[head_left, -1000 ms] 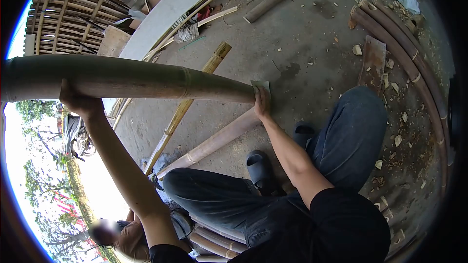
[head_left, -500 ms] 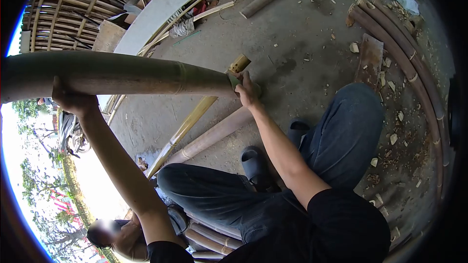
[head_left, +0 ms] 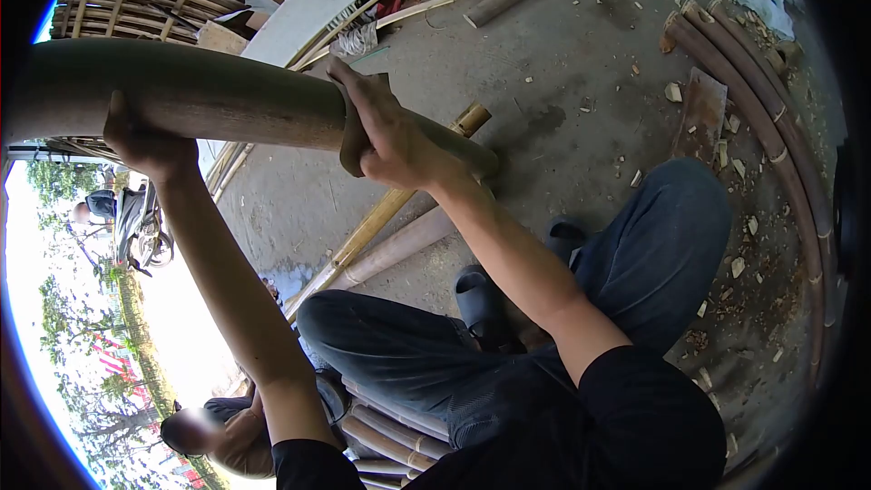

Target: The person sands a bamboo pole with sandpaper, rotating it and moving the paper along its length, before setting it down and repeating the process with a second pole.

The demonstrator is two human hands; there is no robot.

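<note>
A thick bamboo pole (head_left: 245, 100) slants across the upper left, held up off the floor. My left hand (head_left: 154, 141) grips it from below near its left end, thumb up along the near side. My right hand (head_left: 390, 132) is closed around the middle of the pole. Under its fingers a thin olive-brown sheet (head_left: 352, 150), which looks like sandpaper, is wrapped around the bamboo. Beyond my right hand the pole's far end (head_left: 476, 159) points toward the floor.
A yellow bamboo length (head_left: 367, 229) and a thicker pole (head_left: 408, 247) lie on the floor. Long bamboo poles (head_left: 771, 127) curve along the right, beside a flat brown board (head_left: 700, 111) and wood chips. More poles (head_left: 390, 440) lie at lower left, near a seated person (head_left: 236, 445).
My right hand has slid left and up along the pole with the sheet, away from the far end. The pole has risen slightly at the left; my left hand keeps its grip.
</note>
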